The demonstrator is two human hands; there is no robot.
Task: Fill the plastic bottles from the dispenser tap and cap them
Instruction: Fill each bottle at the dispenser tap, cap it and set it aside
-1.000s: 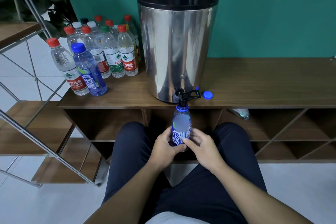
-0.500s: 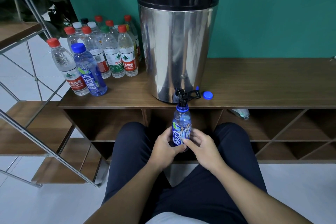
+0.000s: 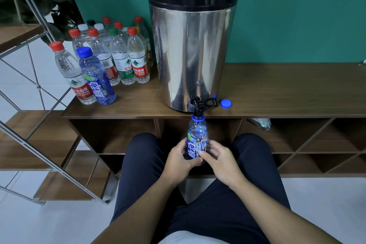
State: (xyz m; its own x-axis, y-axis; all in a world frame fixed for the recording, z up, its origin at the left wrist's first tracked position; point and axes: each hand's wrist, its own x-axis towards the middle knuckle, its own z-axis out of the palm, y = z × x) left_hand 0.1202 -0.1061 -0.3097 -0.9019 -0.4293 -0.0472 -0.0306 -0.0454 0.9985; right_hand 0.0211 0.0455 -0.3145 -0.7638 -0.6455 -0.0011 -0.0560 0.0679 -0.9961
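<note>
bottle: blue-tinted, uncapped, upright, mouth right under the tap (image 3: 198, 107); body at (image 3: 197, 140), held in front of the tabletop edge, above the person's lap
left hand: (image 3: 179, 161) grip wrapped round the bottle's lower left side, thumb across the label
right hand: (image 3: 219, 159) grip curled on the bottle's lower right side, thumb tip pressing the label
tap: black, at the dispenser's base, overhanging the tabletop (image 3: 277, 93) edge; lever sticks out to the right
dispenser: (image 3: 191, 45) steel drum, black lid, standing on the tabletop
cap: (image 3: 226, 103) blue, loose on the tabletop just right of the tap lever
fill level: cannot tell
capped bottles: cluster (image 3: 118, 55) at the tabletop's left end, mostly red caps, some white, one green; one blue bottle (image 3: 96, 77) at the front beside a red-capped one
shelf below: crumpled plastic (image 3: 261, 124) in a cubby to the right
</note>
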